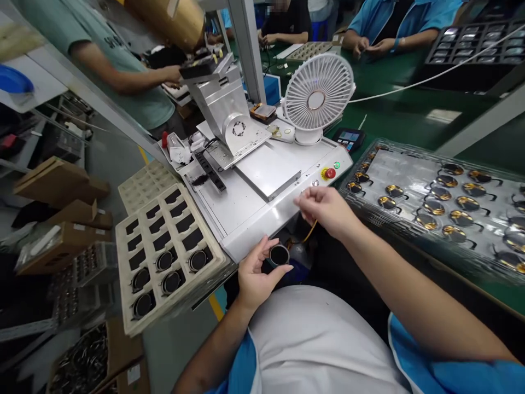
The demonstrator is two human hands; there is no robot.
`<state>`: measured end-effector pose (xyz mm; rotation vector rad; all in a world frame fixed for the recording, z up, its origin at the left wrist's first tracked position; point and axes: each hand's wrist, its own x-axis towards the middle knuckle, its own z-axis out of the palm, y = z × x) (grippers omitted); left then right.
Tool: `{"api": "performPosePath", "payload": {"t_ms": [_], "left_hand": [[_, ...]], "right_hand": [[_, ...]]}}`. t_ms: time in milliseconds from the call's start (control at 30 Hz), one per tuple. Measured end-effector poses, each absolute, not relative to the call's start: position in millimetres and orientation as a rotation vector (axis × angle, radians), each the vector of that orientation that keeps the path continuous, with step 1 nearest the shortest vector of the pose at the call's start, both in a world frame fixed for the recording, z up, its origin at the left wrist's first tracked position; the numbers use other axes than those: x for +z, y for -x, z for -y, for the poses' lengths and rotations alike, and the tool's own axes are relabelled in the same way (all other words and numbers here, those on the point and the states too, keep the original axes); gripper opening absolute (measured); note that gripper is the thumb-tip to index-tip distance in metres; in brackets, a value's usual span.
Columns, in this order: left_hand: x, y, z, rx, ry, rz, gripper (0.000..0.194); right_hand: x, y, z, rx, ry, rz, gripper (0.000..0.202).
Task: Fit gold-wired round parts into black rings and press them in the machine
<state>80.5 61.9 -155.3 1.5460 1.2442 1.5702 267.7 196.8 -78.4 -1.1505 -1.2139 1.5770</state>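
Between the thumb and fingers of my left hand (258, 273) is a round black watch-like part (279, 255), its dark face turned up. My right hand (324, 209) is raised at the front edge of the white machine (262, 219), fingers pinched together; whatever they may hold is too small to name. A thin yellow cable (310, 232) hangs just below those fingers. To the left, a cream tray (172, 273) carries several round black parts in its near pockets. On the right, a clear plastic tray (402, 164) bears several round parts with short black tails.
A white fan (318, 98) and a metal fixture (233, 123) stand on the machine. Its front right has a red button (329, 173). A dark keypad device (348, 140) lies behind. Other people work across the green table (394, 112) and at the left. Cardboard boxes (61, 186) stand at far left.
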Motion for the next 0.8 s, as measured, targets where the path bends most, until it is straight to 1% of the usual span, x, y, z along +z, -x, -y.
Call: {"api": "performPosePath", "payload": {"t_ms": [100,200,467,600,800], "left_hand": [[-155.5,-82.2,-63.7,1.548,-1.604,-1.318,0.09],[-155.1,-83.2,-65.0,1.536,-1.633,-1.326,0.089],[-155.4,-83.2,-62.4,1.536,-1.65,-1.358,0.088],[-155.4,-82.4,-61.1,1.534,-1.662,-1.391,0.083],[-157.5,-80.4,-61.0,1.516,-1.645,-1.441,0.076]], "right_hand": [[-85.3,-262.8,-152.2,1.821,1.144,1.319,0.044],[-93.0,-258.3,-127.7,1.903,1.18,1.366,0.041],[-97.1,-254.5,-124.8,1.837,1.234,1.464,0.029],[-97.7,-252.9,-122.7,1.806,1.244,1.481,0.027],[-111.2,-252.5,-123.3,1.73,1.251,1.487,0.024]]}}
